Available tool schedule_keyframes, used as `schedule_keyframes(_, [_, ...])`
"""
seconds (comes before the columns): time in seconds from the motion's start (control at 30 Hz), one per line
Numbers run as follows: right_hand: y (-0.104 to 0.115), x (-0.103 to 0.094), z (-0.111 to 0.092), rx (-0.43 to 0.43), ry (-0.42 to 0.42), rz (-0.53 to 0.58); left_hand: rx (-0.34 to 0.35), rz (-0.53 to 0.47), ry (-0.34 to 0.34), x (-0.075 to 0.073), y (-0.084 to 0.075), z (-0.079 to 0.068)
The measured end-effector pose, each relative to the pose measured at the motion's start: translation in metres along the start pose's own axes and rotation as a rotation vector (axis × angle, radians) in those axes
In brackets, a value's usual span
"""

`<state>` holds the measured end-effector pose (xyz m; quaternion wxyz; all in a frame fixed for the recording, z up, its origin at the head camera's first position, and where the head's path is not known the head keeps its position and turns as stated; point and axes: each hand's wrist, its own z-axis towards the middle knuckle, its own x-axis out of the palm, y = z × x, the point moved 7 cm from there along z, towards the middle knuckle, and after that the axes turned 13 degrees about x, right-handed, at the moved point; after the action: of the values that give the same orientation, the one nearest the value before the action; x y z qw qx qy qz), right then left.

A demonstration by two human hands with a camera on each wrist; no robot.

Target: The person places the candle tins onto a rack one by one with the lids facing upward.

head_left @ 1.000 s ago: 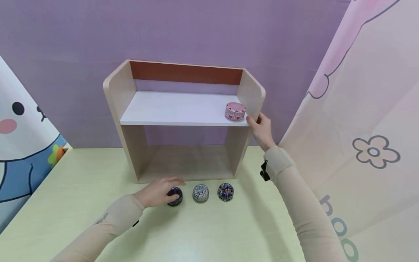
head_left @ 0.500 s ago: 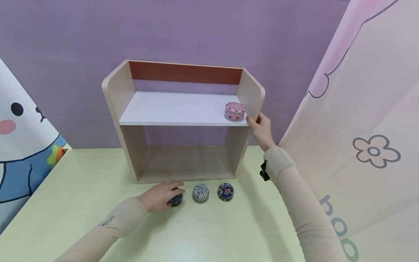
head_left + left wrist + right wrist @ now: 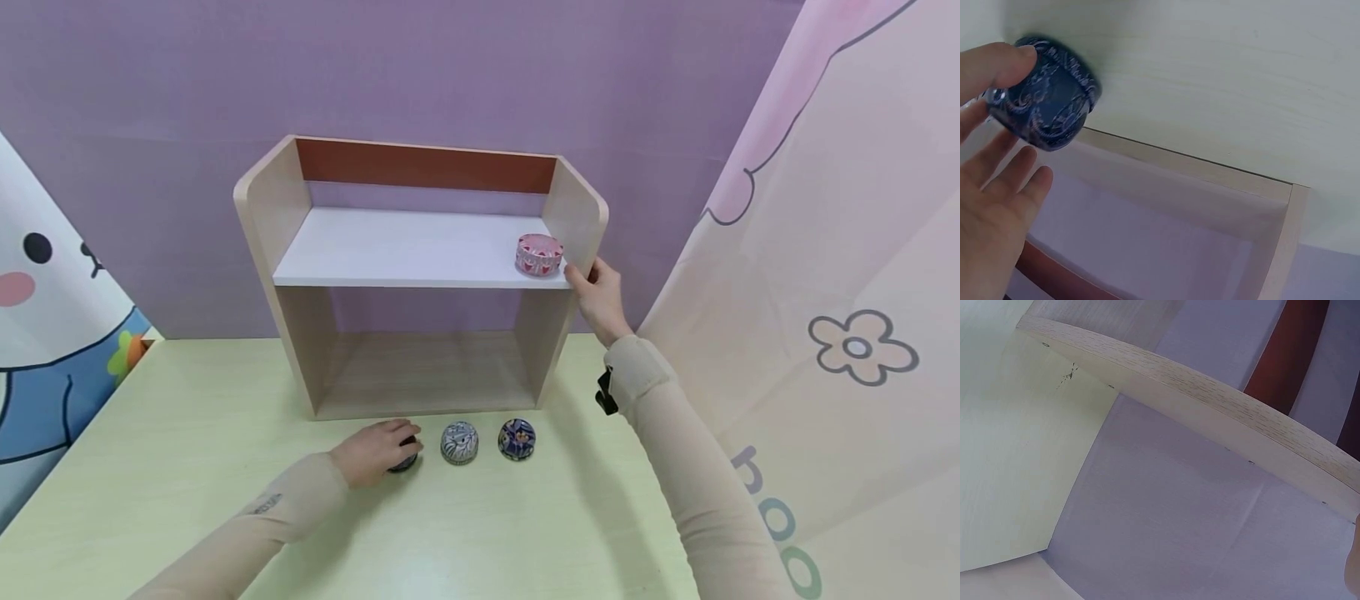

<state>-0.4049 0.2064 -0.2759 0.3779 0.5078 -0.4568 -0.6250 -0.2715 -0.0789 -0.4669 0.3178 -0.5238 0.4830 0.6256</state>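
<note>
My left hand (image 3: 375, 452) pinches a small dark blue round tin (image 3: 1054, 94) on the table, just in front of the shelf unit. In the left wrist view the thumb lies on the patterned tin and a finger goes to its far side, while the other fingers are spread apart. In the head view the hand covers most of this tin. My right hand (image 3: 600, 300) grips the front edge of the wooden shelf unit's (image 3: 405, 246) right side panel. Close to its thumb, a pink round tin (image 3: 538, 256) sits at the right end of the white upper board.
To the right of the left hand stand a grey-white patterned tin (image 3: 460, 442) and a blue flowered tin (image 3: 517, 439), in a row on the pale table (image 3: 450, 533). A purple backdrop (image 3: 450, 67) hangs behind the shelf unit, and a printed cloth (image 3: 787, 250) borders the right side.
My left hand has moved slightly right, and its fingers have closed around the dark blue tin, hiding more of it. The right hand stays on the side panel.
</note>
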Motion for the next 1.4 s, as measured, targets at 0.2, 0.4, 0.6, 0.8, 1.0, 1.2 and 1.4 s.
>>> schedule_keyframes(0.2, [-0.001,-0.001,0.000,-0.004,-0.004,-0.001,0.007,0.042,0.012,0.007,-0.003,0.003])
schedule_keyframes(0.4, [0.000,-0.001,0.000,-0.009,-0.007,0.000,-0.002,0.071,0.056,0.012,-0.003,0.007])
schedule_keyframes(0.6, [-0.001,0.000,-0.001,-0.002,-0.002,0.003,0.004,0.110,0.100,0.020,-0.002,0.009])
schedule_keyframes(0.8, [-0.001,0.001,-0.002,-0.016,-0.009,-0.014,0.023,0.188,0.130,0.027,-0.001,0.011])
schedule_keyframes(1.0, [-0.001,0.000,-0.002,-0.011,-0.011,-0.019,0.027,0.223,0.133,0.029,-0.002,0.014])
schedule_keyframes(1.2, [-0.001,-0.001,-0.003,-0.007,-0.008,-0.019,0.015,0.245,0.122,0.029,-0.002,0.015])
schedule_keyframes(1.4, [-0.001,0.001,-0.003,-0.009,-0.010,-0.015,-0.014,0.242,0.171,0.033,0.000,0.015])
